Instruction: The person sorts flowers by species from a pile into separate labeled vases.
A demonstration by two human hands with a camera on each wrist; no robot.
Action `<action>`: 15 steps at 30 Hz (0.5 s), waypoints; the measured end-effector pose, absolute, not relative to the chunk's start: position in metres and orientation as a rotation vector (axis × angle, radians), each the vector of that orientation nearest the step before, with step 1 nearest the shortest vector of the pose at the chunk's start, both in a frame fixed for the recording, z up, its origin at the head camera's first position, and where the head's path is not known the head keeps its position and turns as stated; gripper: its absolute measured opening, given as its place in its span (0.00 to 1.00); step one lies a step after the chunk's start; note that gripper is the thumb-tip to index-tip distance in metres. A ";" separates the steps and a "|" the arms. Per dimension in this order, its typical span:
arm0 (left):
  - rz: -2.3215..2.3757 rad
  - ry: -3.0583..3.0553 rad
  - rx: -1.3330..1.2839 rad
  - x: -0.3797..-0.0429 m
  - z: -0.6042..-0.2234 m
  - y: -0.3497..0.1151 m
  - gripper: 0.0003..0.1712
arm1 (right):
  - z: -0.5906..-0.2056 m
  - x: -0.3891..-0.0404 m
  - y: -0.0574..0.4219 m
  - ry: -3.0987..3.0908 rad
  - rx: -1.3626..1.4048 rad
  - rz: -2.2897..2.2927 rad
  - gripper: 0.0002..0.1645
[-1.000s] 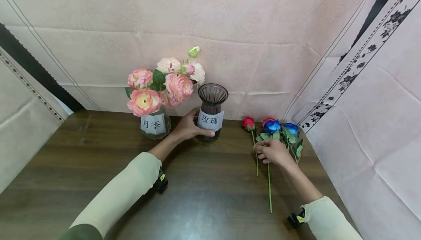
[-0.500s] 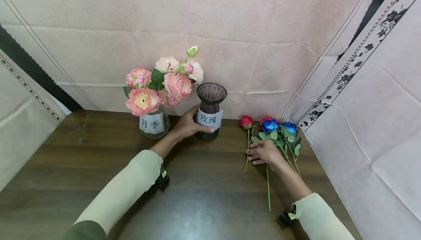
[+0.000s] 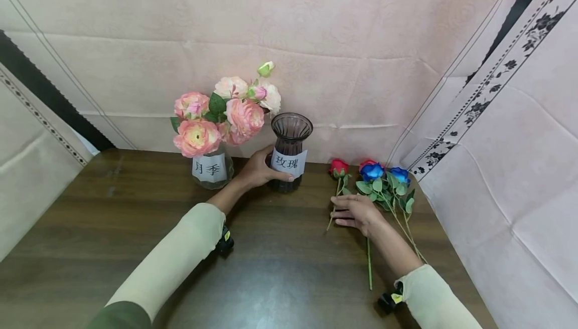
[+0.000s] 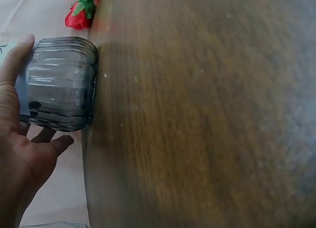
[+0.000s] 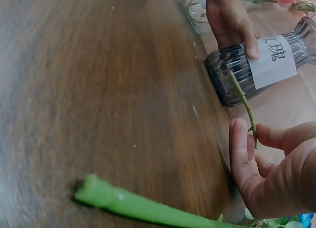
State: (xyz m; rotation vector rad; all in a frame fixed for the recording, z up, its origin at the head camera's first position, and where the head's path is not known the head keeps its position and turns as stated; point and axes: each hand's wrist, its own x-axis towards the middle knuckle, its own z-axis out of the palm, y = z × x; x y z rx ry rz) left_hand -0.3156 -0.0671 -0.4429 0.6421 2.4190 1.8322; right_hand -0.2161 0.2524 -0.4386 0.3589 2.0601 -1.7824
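Observation:
My left hand (image 3: 259,169) grips a dark grey ribbed glass vase (image 3: 291,136), thumb across its white paper label; the vase stands upright at the back of the table. In the left wrist view, the fingers curl round the glass (image 4: 61,85). My right hand (image 3: 356,212) pinches the green stem (image 5: 242,95) of a red rose (image 3: 338,167) between thumb and fingers. That rose tilts, its bloom toward the back and its stem end toward me. Right beside the hand lie blue roses (image 3: 372,172) and another red rose, whose bloom is partly hidden behind the blue ones.
Left of the grey vase stands a clear glass vase (image 3: 209,171) with a paper label, filled with pink and cream flowers (image 3: 244,118). A long green stem (image 3: 369,269) lies toward the front of the wooden table (image 3: 271,269). Pale cloth (image 3: 361,33) hangs behind.
My right hand has moved left, taking the red rose's stem with it, so the rose has swung to a slant and away from the other roses. The left hand keeps its hold on the vase.

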 end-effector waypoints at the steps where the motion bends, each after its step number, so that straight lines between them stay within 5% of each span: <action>1: 1.835 2.416 0.648 -0.316 -0.443 -0.067 0.52 | -0.439 -0.216 0.253 2.040 0.357 -1.799 0.32; 15: 1.851 2.405 0.705 -0.321 -0.449 -0.068 0.47 | -0.451 -0.224 0.256 1.788 0.314 -2.015 0.32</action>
